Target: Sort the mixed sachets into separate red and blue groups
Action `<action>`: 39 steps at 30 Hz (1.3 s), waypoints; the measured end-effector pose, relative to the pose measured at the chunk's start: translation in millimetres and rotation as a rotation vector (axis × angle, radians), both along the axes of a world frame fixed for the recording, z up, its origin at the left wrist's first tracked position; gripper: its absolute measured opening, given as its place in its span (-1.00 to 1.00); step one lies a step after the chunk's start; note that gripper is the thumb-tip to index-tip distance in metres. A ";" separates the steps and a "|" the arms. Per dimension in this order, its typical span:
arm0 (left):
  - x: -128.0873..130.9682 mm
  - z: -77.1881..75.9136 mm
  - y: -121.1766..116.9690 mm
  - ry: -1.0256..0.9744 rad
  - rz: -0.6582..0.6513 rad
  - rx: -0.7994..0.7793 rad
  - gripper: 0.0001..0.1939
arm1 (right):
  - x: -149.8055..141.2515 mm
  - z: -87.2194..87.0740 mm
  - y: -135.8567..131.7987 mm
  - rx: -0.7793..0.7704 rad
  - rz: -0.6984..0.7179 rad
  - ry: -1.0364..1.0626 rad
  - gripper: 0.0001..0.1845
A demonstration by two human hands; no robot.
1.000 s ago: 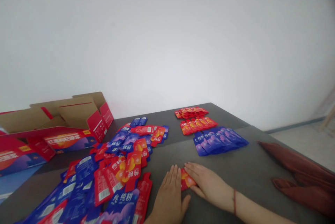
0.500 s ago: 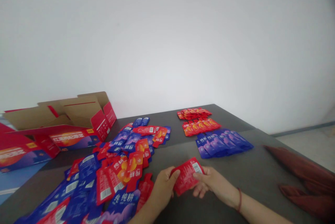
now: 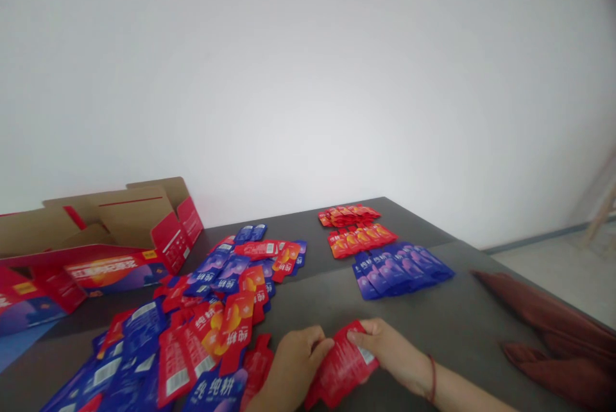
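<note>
Between my two hands is a red pouch point(image 3: 342, 370), its printed back with a white barcode label facing up. My left hand point(image 3: 299, 360) grips its left edge, thumb on top. My right hand point(image 3: 385, 348), with a thin cord on the wrist, pinches its upper right corner. Left of my hands lies a loose heap of red pouches point(image 3: 176, 367) and blue pouches point(image 3: 139, 341), overlapping at various angles. Beyond my hands, overlapping blue pouches point(image 3: 399, 271) lie in a row, with a row of red pouches point(image 3: 360, 240) behind them and a stacked red group point(image 3: 347, 214) farther back.
Open cardboard boxes point(image 3: 166, 242) in red and blue print stand at the left, by the white wall point(image 3: 308, 78). A dark reddish-brown cloth point(image 3: 553, 322) lies along the right side of the grey table point(image 3: 428, 322).
My hands and the red pouch have come lower in view, and the pouch is turned more steeply, with its right corner raised. The whole scene has shifted slightly left and down.
</note>
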State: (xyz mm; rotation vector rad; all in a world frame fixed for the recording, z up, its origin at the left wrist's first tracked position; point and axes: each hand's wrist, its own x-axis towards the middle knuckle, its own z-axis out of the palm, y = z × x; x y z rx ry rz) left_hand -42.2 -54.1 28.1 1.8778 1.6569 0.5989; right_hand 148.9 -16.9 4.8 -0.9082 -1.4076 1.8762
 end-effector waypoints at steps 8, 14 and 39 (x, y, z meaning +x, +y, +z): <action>-17.7 -25.8 21.8 -0.247 0.186 -0.023 -0.57 | 20.3 20.0 15.4 -0.058 -0.130 0.033 -0.53; -15.0 -31.3 23.9 -0.180 0.154 0.034 -0.55 | 58.4 61.9 81.2 0.305 -0.260 -0.242 -0.59; -11.6 -26.1 21.7 -0.157 0.099 -0.015 -0.59 | 117.7 49.3 254.7 1.105 0.092 -1.231 -0.42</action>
